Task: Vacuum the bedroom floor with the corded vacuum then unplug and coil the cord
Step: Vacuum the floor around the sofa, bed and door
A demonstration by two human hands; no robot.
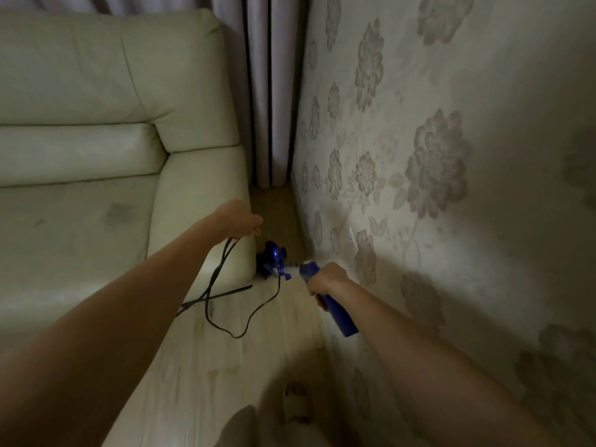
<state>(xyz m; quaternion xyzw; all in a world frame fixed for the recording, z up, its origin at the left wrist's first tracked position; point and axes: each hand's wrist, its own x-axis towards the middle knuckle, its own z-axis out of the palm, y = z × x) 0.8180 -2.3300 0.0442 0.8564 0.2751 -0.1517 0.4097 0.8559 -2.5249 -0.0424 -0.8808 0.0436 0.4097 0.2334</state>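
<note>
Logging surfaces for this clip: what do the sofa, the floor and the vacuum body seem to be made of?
Sofa: likely leather or faux leather, cream, smooth with a soft sheen and stitched seams. Floor: pale wood-look planks, laminate or wood, slightly glossy; which one is unclear. Vacuum: glossy blue hard plastic, judging by the highlights on its handle.

Both forearms are bare from the lower edge of the picture up to the wrists, with no sleeve, watch, bracelet or ring showing on either. The left hand (pixel 240 221) and right hand (pixel 325 279) wear no gloves. At the bottom of the view one foot wears a pale open-toed slipper (pixel 298 404) with a broad band across the top, the toes showing in front of it.
</note>
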